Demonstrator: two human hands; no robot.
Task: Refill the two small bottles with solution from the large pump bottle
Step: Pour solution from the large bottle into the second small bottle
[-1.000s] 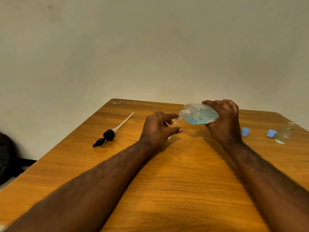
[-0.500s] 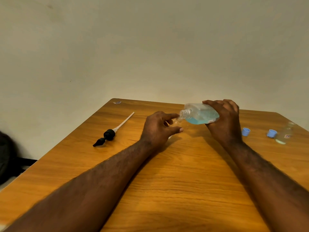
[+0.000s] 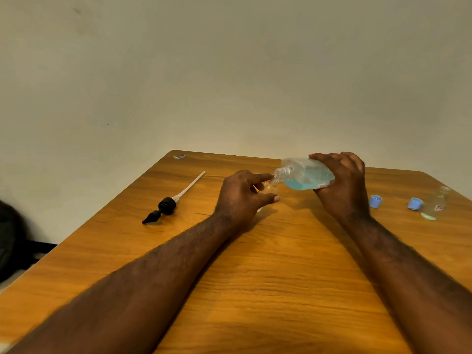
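My right hand (image 3: 343, 185) grips the large clear bottle (image 3: 304, 173), tipped on its side with its open neck pointing left; blue solution pools in its lower half. My left hand (image 3: 242, 195) is closed around a small clear bottle (image 3: 268, 185), mostly hidden by my fingers, whose mouth sits right under the large bottle's neck. A second small bottle (image 3: 435, 204) stands uncapped at the table's right edge, with a little liquid at its bottom. Two blue caps (image 3: 375, 201) (image 3: 415, 203) lie near it. The black pump head with its white tube (image 3: 167, 205) lies on the left.
A wooden table (image 3: 268, 277) holds everything and ends against a plain wall. A dark bag or chair (image 3: 10, 238) sits off the table's left side. A small sticker (image 3: 179, 156) marks the far left corner.
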